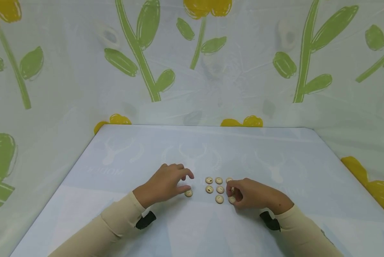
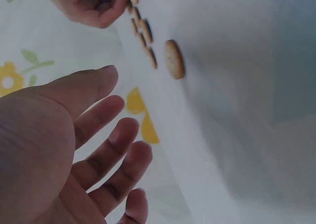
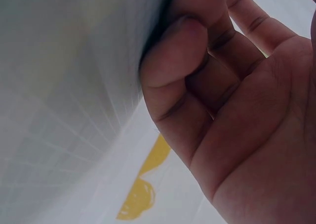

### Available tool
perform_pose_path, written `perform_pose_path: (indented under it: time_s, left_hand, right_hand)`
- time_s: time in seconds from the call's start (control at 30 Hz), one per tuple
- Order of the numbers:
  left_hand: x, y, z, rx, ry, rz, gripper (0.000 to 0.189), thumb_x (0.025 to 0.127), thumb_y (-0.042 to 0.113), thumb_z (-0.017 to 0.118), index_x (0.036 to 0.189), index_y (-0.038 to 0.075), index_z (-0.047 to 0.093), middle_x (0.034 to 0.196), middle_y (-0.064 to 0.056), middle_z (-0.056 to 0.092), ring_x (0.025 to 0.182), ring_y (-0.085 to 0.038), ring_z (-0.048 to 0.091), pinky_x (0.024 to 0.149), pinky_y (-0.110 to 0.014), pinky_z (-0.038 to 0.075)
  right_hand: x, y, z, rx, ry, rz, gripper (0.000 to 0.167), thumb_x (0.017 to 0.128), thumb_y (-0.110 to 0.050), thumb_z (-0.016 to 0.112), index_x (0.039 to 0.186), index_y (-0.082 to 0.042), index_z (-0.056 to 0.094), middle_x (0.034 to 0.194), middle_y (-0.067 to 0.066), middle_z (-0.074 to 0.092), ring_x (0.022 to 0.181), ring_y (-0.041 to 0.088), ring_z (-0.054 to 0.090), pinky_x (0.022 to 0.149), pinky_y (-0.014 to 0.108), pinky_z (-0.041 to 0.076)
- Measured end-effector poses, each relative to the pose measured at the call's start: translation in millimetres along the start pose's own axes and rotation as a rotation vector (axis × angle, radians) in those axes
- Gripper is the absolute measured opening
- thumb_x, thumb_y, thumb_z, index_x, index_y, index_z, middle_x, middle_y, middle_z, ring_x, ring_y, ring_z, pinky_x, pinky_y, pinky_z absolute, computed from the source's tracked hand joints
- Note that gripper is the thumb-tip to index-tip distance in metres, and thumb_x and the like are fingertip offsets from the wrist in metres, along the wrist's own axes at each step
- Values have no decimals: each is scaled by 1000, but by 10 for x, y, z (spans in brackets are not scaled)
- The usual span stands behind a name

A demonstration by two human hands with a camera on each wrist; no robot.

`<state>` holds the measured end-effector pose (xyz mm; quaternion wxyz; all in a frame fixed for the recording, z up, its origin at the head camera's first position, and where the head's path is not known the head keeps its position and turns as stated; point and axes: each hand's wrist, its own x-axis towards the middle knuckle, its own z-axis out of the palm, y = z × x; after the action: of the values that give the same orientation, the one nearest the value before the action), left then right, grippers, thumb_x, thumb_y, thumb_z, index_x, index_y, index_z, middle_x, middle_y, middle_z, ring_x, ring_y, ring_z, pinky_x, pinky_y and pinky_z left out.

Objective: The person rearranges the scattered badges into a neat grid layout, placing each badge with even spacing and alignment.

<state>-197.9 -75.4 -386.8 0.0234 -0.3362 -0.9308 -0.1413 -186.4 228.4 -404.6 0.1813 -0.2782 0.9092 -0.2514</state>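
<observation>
Several small round beige biscuits lie on the table in short rows, among them a biscuit at the front of the middle column. My right hand pinches the front right biscuit between thumb and index finger, and partly covers the biscuits behind it. The right wrist view shows the curled fingers close to the tabletop, with no biscuit visible there. Apart from the rows, to the left, lies a single biscuit. My left hand hovers beside it, fingers spread and loosely bent, holding nothing; its thumb overlaps that biscuit in the head view.
The pale table carries faint deer-head prints. Behind and beside it hangs a white curtain with green leaves and yellow flowers. A black strap shows below the left wrist, another black strap below the right.
</observation>
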Motion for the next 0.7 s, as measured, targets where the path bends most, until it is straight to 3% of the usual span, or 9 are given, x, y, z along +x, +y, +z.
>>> perform_pose_path:
  time_s: [0.23, 0.7]
  left_hand:
    - [0, -13, 123, 37, -100, -11, 26, 85, 33, 78, 109, 24, 73, 89, 7, 67, 84, -9, 63, 77, -36, 41]
    - [27, 1, 187, 44, -104, -5, 19, 83, 30, 81, 99, 23, 74, 86, 10, 66, 78, -5, 58, 74, -32, 38]
  right_hand:
    - [4, 9, 10, 8, 1, -8, 22, 82, -4, 71, 91, -19, 59, 71, -8, 55, 65, 2, 49, 59, 21, 42]
    - [7, -17, 1, -6, -5, 22, 21, 82, -5, 70, 92, -20, 59, 72, -9, 55, 66, 3, 49, 59, 21, 42]
